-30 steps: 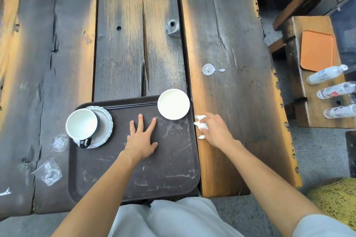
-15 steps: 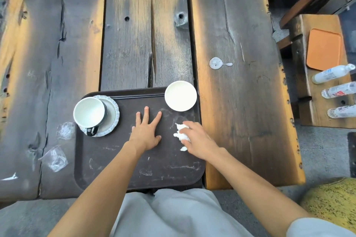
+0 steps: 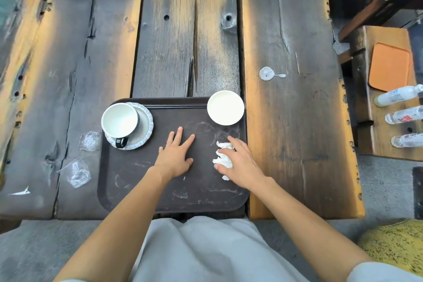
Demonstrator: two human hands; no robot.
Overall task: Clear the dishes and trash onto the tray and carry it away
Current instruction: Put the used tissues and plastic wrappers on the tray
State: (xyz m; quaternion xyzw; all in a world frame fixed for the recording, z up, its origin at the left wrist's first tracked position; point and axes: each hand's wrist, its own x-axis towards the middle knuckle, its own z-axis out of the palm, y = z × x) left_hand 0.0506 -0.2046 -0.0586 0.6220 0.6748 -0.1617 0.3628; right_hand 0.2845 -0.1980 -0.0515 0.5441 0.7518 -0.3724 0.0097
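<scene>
A dark brown tray [image 3: 142, 181] lies at the near edge of the wooden table [image 3: 286, 133]. On its far left corner a white cup [image 3: 119, 119] with a black handle stands on a pale saucer [image 3: 146, 126]. A small white bowl [image 3: 225, 107] sits at the far right corner. My left hand [image 3: 175, 155] rests flat on the tray's middle, fingers apart. My right hand [image 3: 242, 162] is over the tray's right side, thumb and fingers around a crumpled white napkin [image 3: 223, 155] that touches the tray.
Two clear plastic wrappers [image 3: 77, 173] [image 3: 90, 141] and a white paper scrap [image 3: 21, 192] lie on the table left of the tray. A dried white spill [image 3: 266, 73] marks the right plank. A bench at right holds an orange tray [image 3: 389, 66] and plastic bottles [image 3: 398, 96].
My right hand carried the napkin from the table's right plank onto the tray and lowered it to the surface. My left hand stayed flat on the tray.
</scene>
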